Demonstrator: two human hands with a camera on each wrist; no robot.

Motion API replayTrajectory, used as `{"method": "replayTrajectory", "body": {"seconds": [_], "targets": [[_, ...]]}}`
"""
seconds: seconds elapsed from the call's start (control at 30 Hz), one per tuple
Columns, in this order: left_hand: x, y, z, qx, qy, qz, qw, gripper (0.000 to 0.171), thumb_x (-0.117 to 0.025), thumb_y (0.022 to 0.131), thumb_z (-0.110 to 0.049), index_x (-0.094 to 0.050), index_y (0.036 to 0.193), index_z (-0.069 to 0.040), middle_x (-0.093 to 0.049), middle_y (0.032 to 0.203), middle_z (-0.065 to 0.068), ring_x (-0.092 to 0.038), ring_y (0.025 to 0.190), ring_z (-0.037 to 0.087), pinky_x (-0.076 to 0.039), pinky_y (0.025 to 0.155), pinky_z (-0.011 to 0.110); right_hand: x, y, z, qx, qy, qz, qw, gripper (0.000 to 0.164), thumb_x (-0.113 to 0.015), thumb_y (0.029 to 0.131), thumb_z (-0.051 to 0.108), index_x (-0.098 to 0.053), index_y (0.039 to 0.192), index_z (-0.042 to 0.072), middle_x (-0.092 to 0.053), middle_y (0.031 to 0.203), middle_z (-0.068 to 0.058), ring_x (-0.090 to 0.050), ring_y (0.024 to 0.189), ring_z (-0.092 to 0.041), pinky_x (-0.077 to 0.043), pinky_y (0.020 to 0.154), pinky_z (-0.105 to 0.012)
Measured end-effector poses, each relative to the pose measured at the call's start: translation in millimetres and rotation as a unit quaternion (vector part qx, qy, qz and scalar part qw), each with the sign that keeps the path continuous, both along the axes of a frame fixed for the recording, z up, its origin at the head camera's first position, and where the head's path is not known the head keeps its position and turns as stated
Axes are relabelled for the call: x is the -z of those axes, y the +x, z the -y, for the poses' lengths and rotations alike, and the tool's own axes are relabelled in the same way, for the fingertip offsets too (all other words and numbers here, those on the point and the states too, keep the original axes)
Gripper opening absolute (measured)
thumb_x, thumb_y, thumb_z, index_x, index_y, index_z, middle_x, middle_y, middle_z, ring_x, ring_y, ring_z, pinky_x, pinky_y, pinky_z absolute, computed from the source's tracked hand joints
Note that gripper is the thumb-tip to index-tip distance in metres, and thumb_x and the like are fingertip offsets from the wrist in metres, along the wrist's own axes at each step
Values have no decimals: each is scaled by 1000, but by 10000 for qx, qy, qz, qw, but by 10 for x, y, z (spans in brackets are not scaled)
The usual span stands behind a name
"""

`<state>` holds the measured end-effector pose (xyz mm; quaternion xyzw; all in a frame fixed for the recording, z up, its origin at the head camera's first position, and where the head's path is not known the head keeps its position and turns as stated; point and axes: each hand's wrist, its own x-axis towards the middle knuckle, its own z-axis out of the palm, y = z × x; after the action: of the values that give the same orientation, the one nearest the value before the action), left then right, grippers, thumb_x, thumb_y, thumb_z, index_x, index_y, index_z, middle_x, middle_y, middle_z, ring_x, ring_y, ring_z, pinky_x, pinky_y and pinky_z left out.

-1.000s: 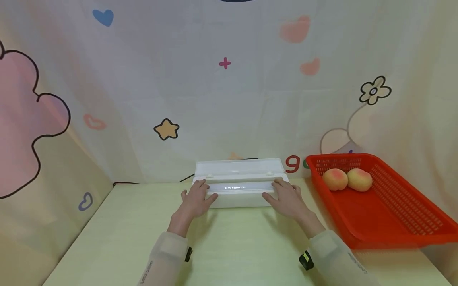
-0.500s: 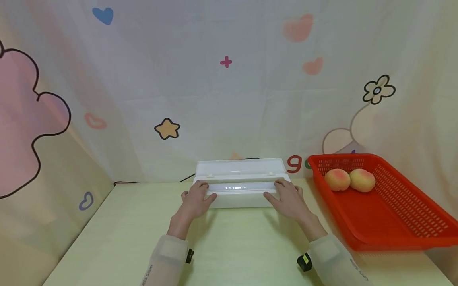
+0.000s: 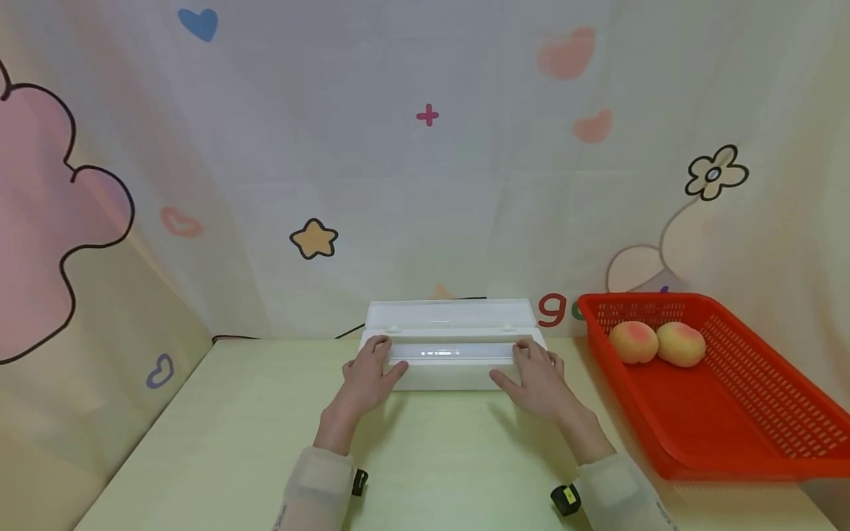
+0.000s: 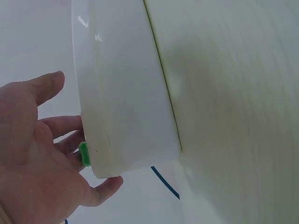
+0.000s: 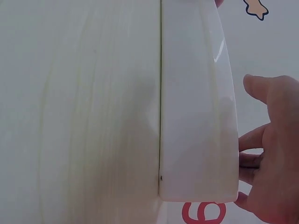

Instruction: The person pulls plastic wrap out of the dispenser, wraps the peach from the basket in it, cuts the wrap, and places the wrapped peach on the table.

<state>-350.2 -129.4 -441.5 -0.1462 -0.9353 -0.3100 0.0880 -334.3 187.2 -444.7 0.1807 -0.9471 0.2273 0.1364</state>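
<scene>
A long white box (image 3: 451,378), which looks like a cling film dispenser, sits near the back of the table with its lid (image 3: 451,313) raised. Shiny clear film (image 3: 441,353) shows inside its top. My left hand (image 3: 367,375) is at the left end, fingertips resting on the top edge and thumb spread to the front. In the left wrist view a small green piece (image 4: 84,154) shows by those fingers, and the thumb stands apart from the box. At the right end my right hand (image 3: 539,380) lies the same way, its fingertips touching the top edge.
On the right stands a red plastic basket (image 3: 707,461) with two peaches, one (image 3: 633,342) beside the other (image 3: 682,344). A patterned curtain (image 3: 425,184) hangs behind the pale table (image 3: 232,442). A dark cable (image 3: 350,332) runs along the back.
The head view has shifted slightly, so everything sits a little lower and further right. Both hands keep their places at the ends of the box.
</scene>
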Motion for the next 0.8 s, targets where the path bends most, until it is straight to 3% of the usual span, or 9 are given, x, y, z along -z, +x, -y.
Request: {"method": "replayTrajectory", "body": {"seconds": [0.23,0.47,0.63,0.8], "targets": [[2,16,-2,-36,174,-50,9998,62,-61,104,-29,-44,149,10,-38,156,19,-38,143,36,-24,103,70,43,-26,20,47,-34,-106,9999,61,-64,101,36,-55,131,-17,-45,137,-28,-46,124,-45,-19,105,-69],[-41,36,-10,72,353,-176,9992,60,-60,105,-27,-44,149,10,-38,155,21,-38,142,39,-22,102,70,45,-41,14,127,-158,-147,9997,60,-62,102,21,-44,142,-19,-42,144,-31,-37,134,-45,-19,105,-68],[-70,29,7,97,481,-164,9987,60,-59,106,-27,-42,150,9,-37,156,20,-39,142,38,-20,105,70,14,-41,9,98,-281,-304,9991,51,-56,93,1,-47,140,-18,-41,144,-31,-39,135,-45,-19,105,-70],[-99,45,14,150,604,-223,9978,60,-59,106,-27,-42,150,10,-38,156,20,-41,140,39,-20,105,69,-20,-33,7,107,-338,-306,9989,56,-58,90,-2,-44,143,-18,-38,147,-31,-37,137,-44,-18,108,-69]]}}
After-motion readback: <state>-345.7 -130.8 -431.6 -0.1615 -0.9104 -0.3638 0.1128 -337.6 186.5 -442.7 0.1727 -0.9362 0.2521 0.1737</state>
